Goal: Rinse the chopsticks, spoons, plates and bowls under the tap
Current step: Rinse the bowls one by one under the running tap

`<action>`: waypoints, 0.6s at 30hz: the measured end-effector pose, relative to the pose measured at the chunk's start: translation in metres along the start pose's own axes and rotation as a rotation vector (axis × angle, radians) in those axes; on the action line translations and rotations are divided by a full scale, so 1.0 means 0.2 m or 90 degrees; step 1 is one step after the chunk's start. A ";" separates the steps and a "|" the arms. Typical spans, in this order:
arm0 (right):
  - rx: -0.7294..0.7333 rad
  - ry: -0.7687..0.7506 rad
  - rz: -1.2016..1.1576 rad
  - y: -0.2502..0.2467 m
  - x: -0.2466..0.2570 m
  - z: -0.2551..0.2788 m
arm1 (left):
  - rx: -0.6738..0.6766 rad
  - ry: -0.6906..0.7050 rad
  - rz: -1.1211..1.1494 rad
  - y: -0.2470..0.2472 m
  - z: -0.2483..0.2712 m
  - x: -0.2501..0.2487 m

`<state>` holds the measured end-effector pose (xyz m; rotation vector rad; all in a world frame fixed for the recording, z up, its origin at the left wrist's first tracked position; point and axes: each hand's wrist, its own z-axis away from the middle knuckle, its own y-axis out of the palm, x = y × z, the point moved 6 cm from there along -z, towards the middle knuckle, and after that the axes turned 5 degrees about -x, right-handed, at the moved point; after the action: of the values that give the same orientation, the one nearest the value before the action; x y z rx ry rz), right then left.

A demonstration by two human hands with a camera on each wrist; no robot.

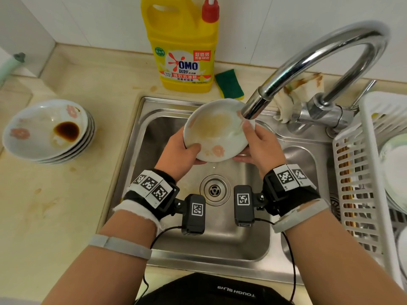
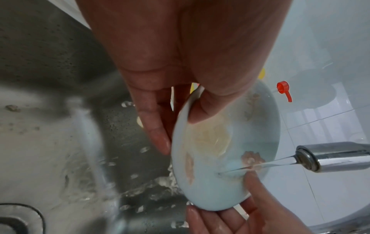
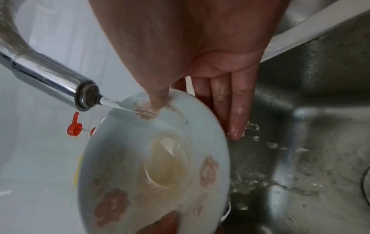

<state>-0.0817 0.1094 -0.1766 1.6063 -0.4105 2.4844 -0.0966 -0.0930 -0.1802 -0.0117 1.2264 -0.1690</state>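
Tilting a soiled plate point(image 1: 217, 130) under the tap point(image 1: 253, 106), over the sink point(image 1: 141, 150), so the thin stream sheets brown residue off. Left hand point(image 1: 178, 155) and right hand point(image 1: 257, 146) both grasp opposite rims. Dirty stack point(image 1: 47, 130) waits far left on the counter point(image 1: 55, 205).

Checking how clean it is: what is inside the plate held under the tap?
Inside the plate: a pale brown film in the middle, pink flower prints, and tap water striking near the right thumb. Both thumbs cover bits of the rim.
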 end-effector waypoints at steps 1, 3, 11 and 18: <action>-0.001 -0.008 0.013 0.00 0.00 -0.01 | -0.002 0.000 0.002 0.00 0.00 0.00; 0.011 -0.018 0.032 0.00 -0.02 -0.02 | -0.016 -0.002 0.006 0.00 0.00 0.00; 0.087 0.014 -0.048 0.05 -0.06 0.00 | -0.056 0.013 -0.048 -0.04 -0.01 0.00; 0.100 0.070 -0.133 0.13 -0.09 0.04 | -0.046 -0.086 0.093 0.03 0.03 0.10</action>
<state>-0.0738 0.0829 -0.1942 1.4707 -0.0311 2.4797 -0.0843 -0.0910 -0.1977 0.0037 1.0938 0.0036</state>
